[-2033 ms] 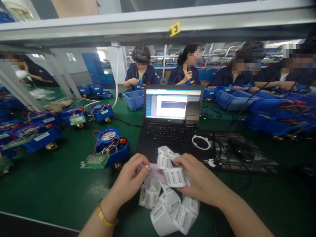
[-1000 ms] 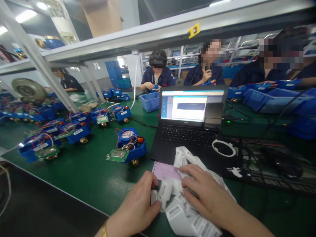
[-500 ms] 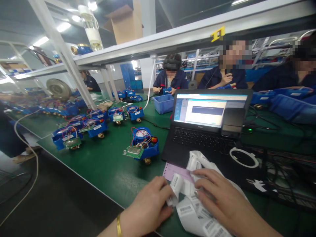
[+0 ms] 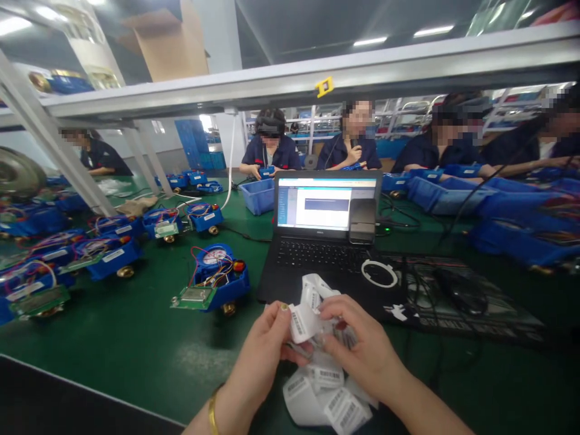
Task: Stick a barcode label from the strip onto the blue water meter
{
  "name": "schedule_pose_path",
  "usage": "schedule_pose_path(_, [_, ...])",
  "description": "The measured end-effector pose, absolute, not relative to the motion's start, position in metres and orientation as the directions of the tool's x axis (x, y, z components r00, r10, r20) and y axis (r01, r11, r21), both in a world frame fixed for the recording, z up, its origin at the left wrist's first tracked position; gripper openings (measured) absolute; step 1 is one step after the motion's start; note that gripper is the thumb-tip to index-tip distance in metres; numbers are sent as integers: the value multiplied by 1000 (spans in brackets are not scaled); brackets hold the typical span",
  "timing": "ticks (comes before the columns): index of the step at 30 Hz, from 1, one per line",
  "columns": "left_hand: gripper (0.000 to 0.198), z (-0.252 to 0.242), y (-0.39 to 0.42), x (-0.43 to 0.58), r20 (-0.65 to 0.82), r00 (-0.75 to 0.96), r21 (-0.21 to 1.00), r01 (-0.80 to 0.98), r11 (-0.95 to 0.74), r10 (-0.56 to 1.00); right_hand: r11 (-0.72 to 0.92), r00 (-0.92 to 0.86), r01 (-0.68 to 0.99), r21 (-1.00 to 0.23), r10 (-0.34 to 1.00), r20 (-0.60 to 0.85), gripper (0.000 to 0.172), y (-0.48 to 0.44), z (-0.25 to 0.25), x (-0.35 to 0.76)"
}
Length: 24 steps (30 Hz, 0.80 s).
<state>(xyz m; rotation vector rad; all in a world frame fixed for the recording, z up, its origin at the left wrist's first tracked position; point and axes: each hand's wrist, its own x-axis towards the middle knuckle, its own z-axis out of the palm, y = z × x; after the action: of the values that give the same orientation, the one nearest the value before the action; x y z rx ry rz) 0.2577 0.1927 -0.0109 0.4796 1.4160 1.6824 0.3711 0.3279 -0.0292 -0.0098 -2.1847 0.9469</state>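
A long white strip of barcode labels (image 4: 301, 326) hangs in loose folds in front of the laptop, its lower part bunched towards the table edge. My left hand (image 4: 263, 347) pinches one end of it between thumb and fingers, with a printed label facing up. On the other side, my right hand (image 4: 362, 350) has its curled fingers closed on the folds. Some fingertips are hidden behind the paper. To the left of my hands sits a blue meter (image 4: 229, 287) with exposed wires and a green circuit board.
An open laptop (image 4: 312, 257) stands ahead, a phone (image 4: 362, 222) leaning on its screen. A white ring (image 4: 379, 273) lies on its right corner, near a mouse (image 4: 461, 293) and cables. More blue meters (image 4: 111, 257) stand left. Co-workers sit opposite behind blue bins (image 4: 446, 193).
My view has turned to the right. My left hand has lifted the strip's end and turned its label upward. My right hand has gone from lying over the strip to gripping its folds.
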Motion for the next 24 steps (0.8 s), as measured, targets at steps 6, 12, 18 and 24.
schedule_pose_path(6, [62,-14,200,259,-204,-540,940,-341,10,817,723,-729,-278,-633,270,628,27,327,-26,373])
schedule_pose_path(12, [55,-4,203,262,-172,-482,973,-221,71,859,627,-723,-319,-711,324,610,24,324,-24,372])
schedule_pose_path(18, [34,11,198,250,-173,-450,985,-69,158,876,580,-739,-272,-768,385,552,13,327,-22,373])
schedule_pose_path(24, [38,34,189,232,-88,-534,996,-67,62,841,594,-768,-245,-766,364,528,12,331,-24,374])
